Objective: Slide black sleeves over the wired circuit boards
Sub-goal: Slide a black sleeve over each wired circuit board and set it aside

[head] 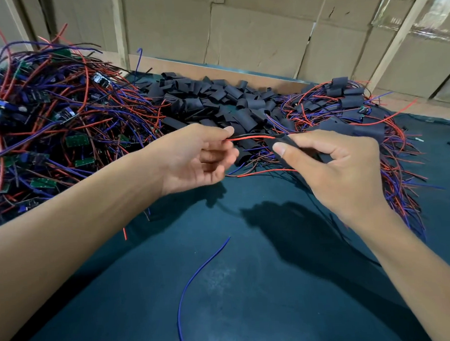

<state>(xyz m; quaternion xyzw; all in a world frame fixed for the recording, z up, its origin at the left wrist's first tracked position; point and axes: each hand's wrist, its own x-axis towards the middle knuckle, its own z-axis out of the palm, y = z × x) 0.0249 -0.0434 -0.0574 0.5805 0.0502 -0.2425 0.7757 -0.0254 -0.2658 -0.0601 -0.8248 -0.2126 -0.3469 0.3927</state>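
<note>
Because the black sleeve [278, 144] is a thin, flattened tube of soft material, it will likely fold and close up under any squeeze across its flat faces, so it is best held by its edges near the mouth, leaving the opening free. It sits now above the middle of the dark green table [249, 285], pinched between the thumb and curled fingers of the right hand [339, 165]. A red wire [251, 137] and a black one beside it run from the sleeve's mouth across to the left hand [200, 156], which pinches them between thumb and forefinger, its other fingers loosely curled. The board these wires belong to is not visible; whether it is already inside the sleeve cannot be told.

The wires are light and limp, so they will probably buckle if pushed. Pulling them taut from the far end should serve better, while the sleeve is eased along them. The small board is stiff but its solder joints are likely delicate, so tugs should be gentle.

Just behind the hands lies a heap of loose sleeves [215, 98]. To the left is a tangle of bare circuit boards [77, 140] with red and purple wires. To the right, a pile of boards already sleeved [344, 93] trails its wires over the table. A stray purple wire [197, 272] lies near the front, and cardboard boxes [264, 39] stand behind.
</note>
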